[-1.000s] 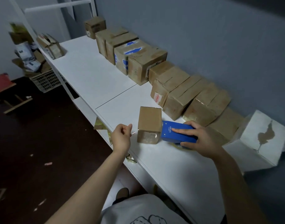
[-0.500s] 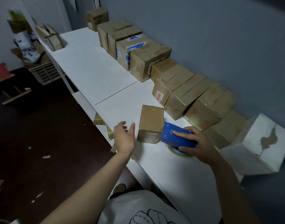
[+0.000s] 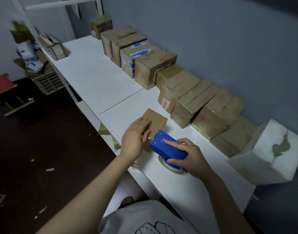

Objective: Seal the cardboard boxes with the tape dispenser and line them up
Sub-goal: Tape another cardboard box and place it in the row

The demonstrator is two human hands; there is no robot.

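A small brown cardboard box [image 3: 156, 120] stands alone near the front of the white table [image 3: 97, 81]. My left hand [image 3: 134, 139] lies on its near top and front side with the fingers fairly straight. My right hand [image 3: 187, 156] grips the blue tape dispenser [image 3: 168, 147], index finger stretched along its top. The dispenser's nose touches the box's near edge, and its tape roll [image 3: 171, 167] rests on the table. Several taped boxes [image 3: 192, 97] stand in a row along the wall.
A white box with a torn patch [image 3: 271, 152] sits at the row's right end. An opened box [image 3: 53, 46] stands at the table's far left edge. A crate of packages [image 3: 46, 81] and a red stool [image 3: 1, 83] are on the dark floor at left.
My left hand moved from beside the box onto its top and front. The dispenser, still in my right hand, tilted up and shifted to the box's near edge.
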